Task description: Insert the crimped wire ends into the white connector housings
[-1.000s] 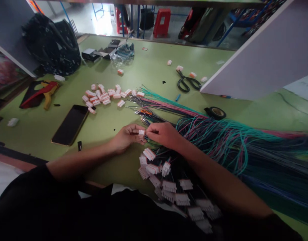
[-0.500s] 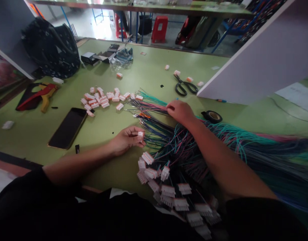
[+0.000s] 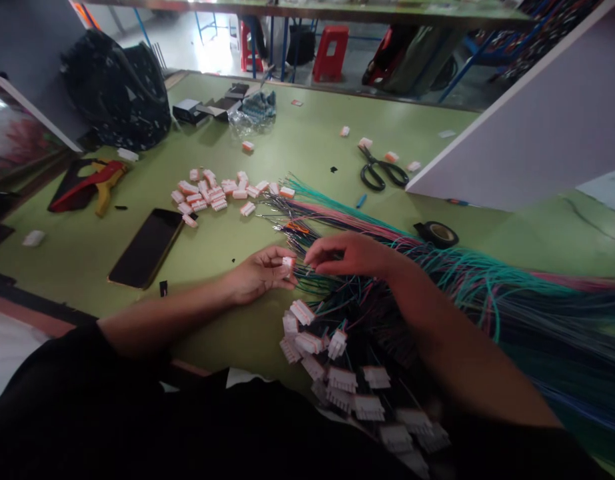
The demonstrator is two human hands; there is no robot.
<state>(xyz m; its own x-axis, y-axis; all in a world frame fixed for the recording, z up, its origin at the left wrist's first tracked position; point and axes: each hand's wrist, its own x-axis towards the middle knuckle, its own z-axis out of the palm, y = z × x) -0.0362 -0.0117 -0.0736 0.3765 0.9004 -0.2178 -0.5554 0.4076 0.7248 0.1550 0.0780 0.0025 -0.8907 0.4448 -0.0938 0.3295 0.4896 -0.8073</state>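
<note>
The connector [image 3: 288,264] is pinched between thumb and fingers of the left hand [image 3: 260,275], its orange-edged end towards the right hand [image 3: 355,255]. This grip seems chosen to steady so small a part and leave one end exposed. The right hand arches just beside it, fingers bent, thumb and forefinger apart at the tips; whether they hold a wire, I cannot tell.

The wires [image 3: 347,220] run from the right hand's side, their bare tips gathered just beyond both hands, probably so that single ones are easy to pick. The loose connectors [image 3: 207,193] lie beyond the left hand, likely for short reaches. The wired connectors [image 3: 342,380] sit nearer the body, below the right hand, perhaps bunched there to keep them apart from the loose ones.

As for containers, far beyond the left hand are a box [image 3: 190,111], contents unclear, and a clear bag [image 3: 241,125] with a cloth [image 3: 260,105] in or on it. Farther left stands a backpack [image 3: 120,93]; its inside is hidden.
</note>
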